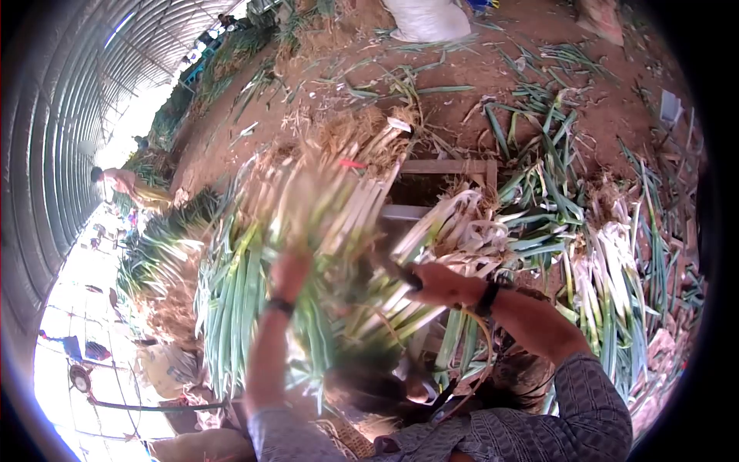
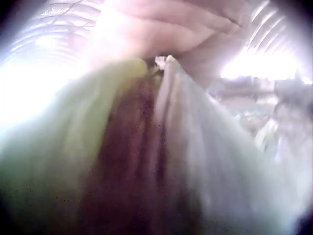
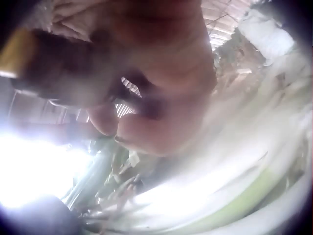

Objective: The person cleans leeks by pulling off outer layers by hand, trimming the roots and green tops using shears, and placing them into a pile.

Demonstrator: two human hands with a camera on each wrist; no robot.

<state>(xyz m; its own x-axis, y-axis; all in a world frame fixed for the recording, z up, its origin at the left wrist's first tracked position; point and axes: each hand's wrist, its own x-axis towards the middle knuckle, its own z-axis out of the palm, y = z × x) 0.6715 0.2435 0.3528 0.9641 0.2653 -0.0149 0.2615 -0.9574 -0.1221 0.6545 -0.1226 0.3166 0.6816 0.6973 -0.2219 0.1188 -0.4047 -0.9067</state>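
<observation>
Leafy onions (image 2: pixel 73 132) spread wide under the left hand (image 1: pixel 291 273)

The left hand grips this bunch above the big pile, though blur hides each finger. The right hand (image 1: pixel 443 285) curls its fingers round a dark handle (image 1: pixel 406 276); I cannot tell what its far end looks like. That end seems near the bunch, so a hard swing or bad aim could hurt the left hand. If the grip is too loose, some stalks could slide out and fall. Too tight, and soft leaves might tear or squash.

The leaves look smooth, flat and long, like ribbons. Pale stalks (image 1: pixel 369 204) lie side by side like straws, and their roots (image 1: pixel 358 131) are brown and hairy, so they could snag. Past them sit a wood frame (image 1: pixel 443 166), red-brown dirt (image 1: pixel 454 115) and a lumpy white sack (image 1: pixel 431 21).
</observation>
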